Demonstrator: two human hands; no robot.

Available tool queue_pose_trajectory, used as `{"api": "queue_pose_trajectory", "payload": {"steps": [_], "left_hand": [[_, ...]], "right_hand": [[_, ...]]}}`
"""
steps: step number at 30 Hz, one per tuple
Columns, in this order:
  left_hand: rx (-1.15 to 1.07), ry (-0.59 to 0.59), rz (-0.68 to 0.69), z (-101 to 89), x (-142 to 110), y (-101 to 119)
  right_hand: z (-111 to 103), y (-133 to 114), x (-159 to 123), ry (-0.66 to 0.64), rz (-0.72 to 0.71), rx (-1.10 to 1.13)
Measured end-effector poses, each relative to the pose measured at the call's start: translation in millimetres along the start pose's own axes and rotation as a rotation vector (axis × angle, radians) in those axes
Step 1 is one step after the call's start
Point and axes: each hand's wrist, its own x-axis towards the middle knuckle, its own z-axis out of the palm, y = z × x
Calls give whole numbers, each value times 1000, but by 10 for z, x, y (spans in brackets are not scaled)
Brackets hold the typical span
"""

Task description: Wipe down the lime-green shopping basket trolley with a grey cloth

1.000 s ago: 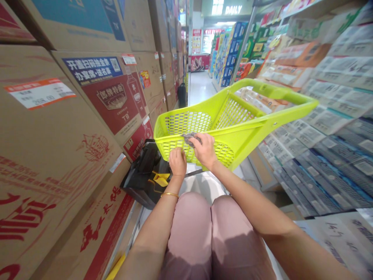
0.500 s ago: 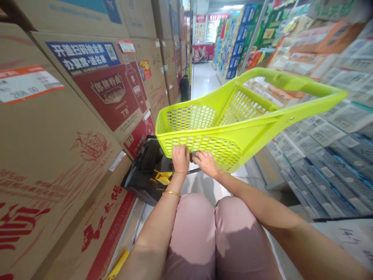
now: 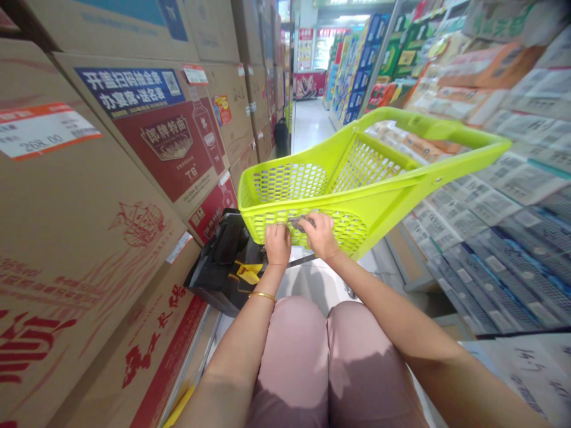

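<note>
A lime-green plastic shopping cart with perforated sides and a looped handle stands tilted across the view in front of my knees. My left hand, a gold bangle on its wrist, has its fingers curled against the lower side of the basket. Between my right hand's thumb and fingers is a crumpled dark grey cloth, pressed to the mesh. My right hand is closed on it, just right of the left. The basket's visible inside holds nothing.
Stacked liquor cartons with price tags wall the left side. A black bag with a yellow patch sits at their foot. Packaged paper goods fill the right side. A pale aisle floor runs ahead.
My right hand has moved up the basket's side, and more of the grey cloth shows. My left hand stays nearly in place. The cart's handle has shifted left and slightly down.
</note>
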Motion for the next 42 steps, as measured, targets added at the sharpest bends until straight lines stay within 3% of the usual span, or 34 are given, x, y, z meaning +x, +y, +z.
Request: {"api": "queue_pose_trajectory", "payload": {"steps": [4,7,20,26,32,42], "left_hand": [[23,12,23,-2,3,11],[46,34,48,5,4,8],[79,85,80,30,2,-21],[40,99,65,32,10,-13],[35,72,64,3,11,3],[87,88,98,2,6,-18]], "right_hand": [[-112,-13,232,138,72,32],[-82,-3,254,164,69,40],[282,35,-315,-103,-187,4],[330,13,-406,-201,-302,-6],[217,13,-275,-97,-214,-12],[-111,22,286,227,23,0]]}}
